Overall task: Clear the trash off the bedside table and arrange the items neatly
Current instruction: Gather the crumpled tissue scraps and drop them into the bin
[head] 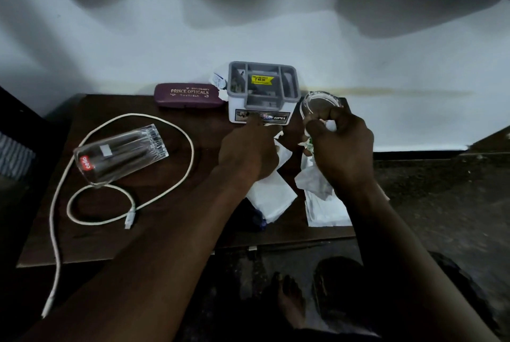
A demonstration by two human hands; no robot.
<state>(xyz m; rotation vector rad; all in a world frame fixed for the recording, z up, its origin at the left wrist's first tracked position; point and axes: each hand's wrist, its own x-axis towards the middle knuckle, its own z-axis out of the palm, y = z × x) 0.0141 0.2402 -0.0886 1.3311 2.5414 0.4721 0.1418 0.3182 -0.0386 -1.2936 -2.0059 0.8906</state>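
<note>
On the dark wooden bedside table (171, 234), my right hand (342, 148) is closed around crumpled paper scraps (307, 145) just in front of a clear glass ashtray (320, 104). My left hand (248, 148) reaches over white tissue paper (271, 198), fingers pointing at the base of the grey and white desk organizer (262, 93). More white paper (325, 209) lies under my right wrist. What the left fingertips touch is hidden.
A maroon spectacle case (187, 94) lies left of the organizer. A clear pen pack (121, 154) lies on its side inside the loops of a white charging cable (127, 212). A white wall rises behind the table. My bare foot (289, 303) shows on the floor below.
</note>
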